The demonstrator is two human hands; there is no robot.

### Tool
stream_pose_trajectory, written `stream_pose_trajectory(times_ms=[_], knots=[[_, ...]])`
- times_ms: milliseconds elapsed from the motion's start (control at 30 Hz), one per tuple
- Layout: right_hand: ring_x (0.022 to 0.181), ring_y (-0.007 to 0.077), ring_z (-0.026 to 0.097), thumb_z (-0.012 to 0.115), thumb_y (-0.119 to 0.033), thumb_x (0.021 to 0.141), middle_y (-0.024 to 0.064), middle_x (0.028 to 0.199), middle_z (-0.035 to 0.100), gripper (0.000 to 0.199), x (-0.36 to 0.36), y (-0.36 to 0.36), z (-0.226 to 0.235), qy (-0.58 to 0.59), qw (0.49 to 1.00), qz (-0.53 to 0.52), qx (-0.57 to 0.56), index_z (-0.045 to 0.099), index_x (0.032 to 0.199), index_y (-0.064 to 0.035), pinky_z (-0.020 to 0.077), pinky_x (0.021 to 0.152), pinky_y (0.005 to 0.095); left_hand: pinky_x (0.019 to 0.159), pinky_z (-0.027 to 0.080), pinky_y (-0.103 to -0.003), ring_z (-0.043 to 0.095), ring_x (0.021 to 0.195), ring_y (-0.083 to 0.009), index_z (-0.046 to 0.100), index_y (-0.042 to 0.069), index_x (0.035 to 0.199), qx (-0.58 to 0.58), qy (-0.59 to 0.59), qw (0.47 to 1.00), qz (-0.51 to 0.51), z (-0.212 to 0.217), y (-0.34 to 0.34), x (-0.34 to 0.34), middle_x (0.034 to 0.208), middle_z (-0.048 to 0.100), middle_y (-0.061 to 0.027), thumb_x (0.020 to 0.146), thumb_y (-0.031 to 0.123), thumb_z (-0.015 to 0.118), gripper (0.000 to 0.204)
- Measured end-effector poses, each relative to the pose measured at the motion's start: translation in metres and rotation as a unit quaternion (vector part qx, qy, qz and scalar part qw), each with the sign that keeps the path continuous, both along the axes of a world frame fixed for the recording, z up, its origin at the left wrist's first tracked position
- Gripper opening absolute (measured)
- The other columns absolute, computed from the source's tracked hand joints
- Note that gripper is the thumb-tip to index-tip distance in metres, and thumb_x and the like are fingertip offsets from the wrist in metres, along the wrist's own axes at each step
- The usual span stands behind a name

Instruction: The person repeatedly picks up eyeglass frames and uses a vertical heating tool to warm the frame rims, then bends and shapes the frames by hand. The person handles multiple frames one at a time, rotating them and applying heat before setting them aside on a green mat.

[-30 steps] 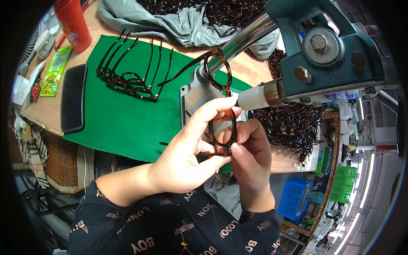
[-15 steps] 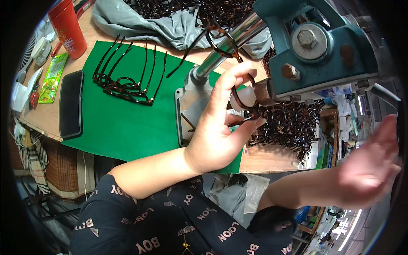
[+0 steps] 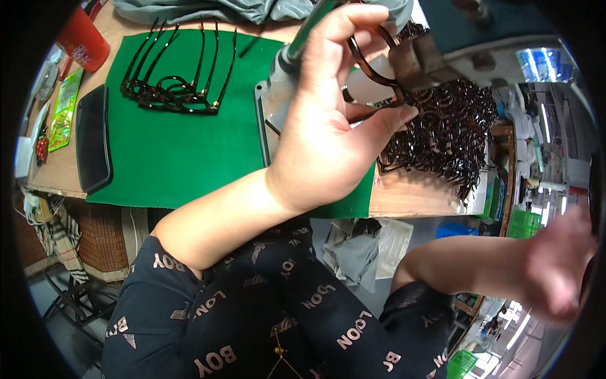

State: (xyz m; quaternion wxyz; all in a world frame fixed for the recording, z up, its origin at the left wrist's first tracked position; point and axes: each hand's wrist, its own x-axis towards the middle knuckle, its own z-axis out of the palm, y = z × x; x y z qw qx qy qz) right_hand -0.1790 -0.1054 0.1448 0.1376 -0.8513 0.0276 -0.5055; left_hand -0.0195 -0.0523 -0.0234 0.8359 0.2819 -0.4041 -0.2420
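Observation:
My left hand [image 3: 334, 132] is closed on a brown tortoiseshell eyeglass frame [image 3: 374, 71], thumb below and fingers above. It holds the frame around a white rounded block [image 3: 366, 87], beside the brownish metal end [image 3: 410, 63] of a teal bench press [image 3: 511, 22]. My fingers and the press hide part of the frame. Far to the right, my right hand [image 3: 558, 271] is smeared by motion near a dark edge, and its fingers cannot be made out. Several dark eyeglass frames [image 3: 170, 101] with temples lie in a row on the green mat [image 3: 177, 164].
A phone [image 3: 95, 139], a green packet [image 3: 65, 110] and a red tumbler [image 3: 85, 44] stand or lie at the left. The press's metal base [image 3: 266, 101] rests on the mat. A heap of tortoiseshell frames [image 3: 448, 136] covers the table's right end. Grey cloth [image 3: 208, 9] lies at the back.
The view has tilted, so the table and press sit higher in the picture. My left hand keeps the eyeglass frame at the block. My right hand has moved lower at the right, still blurred.

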Motion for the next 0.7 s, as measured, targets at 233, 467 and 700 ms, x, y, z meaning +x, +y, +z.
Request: stream_pose_trajectory(times_ms=[233,467,700], knots=[[0.071,0.0142,0.056,0.065,0.004,0.075,0.0067,0.081,0.057,0.013,-0.036,0.024,-0.236,0.243,0.866,-0.178,0.399,0.060,0.087,0.0006,0.0460,0.066,0.0252,0.058,0.042,-0.019,0.053,0.100,-0.0212,0.024,0.014,0.137,0.047,0.036,0.996,-0.068,-0.001,0.059,0.027,0.129,0.041,-0.0204,0.078,-0.002,0.046,0.064],[0.067,0.0219,0.054,0.064,0.002,0.076,0.0099,0.077,0.055,0.010,-0.039,0.016,-0.257,0.279,0.884,-0.190,0.323,0.057,0.083,-0.0007,0.0443,0.061,0.0301,0.043,0.043,-0.020,0.058,0.065,-0.0175,0.029,0.009,0.135,0.073,0.121,0.984,-0.108,-0.010,0.079,0.025,0.103,0.046,-0.0129,0.073,-0.007,0.048,0.068],[0.071,0.0273,0.053,0.064,0.001,0.074,0.0112,0.075,0.055,0.011,-0.038,0.012,-0.258,0.304,0.896,-0.180,0.269,0.056,0.081,-0.0020,0.0429,0.063,0.0348,0.043,0.049,-0.030,0.054,0.064,-0.0227,0.047,0.007,0.100,0.059,0.233,0.952,-0.189,-0.005,0.080,0.018,0.076,0.050,-0.0072,0.074,0.005,0.063,0.030]])
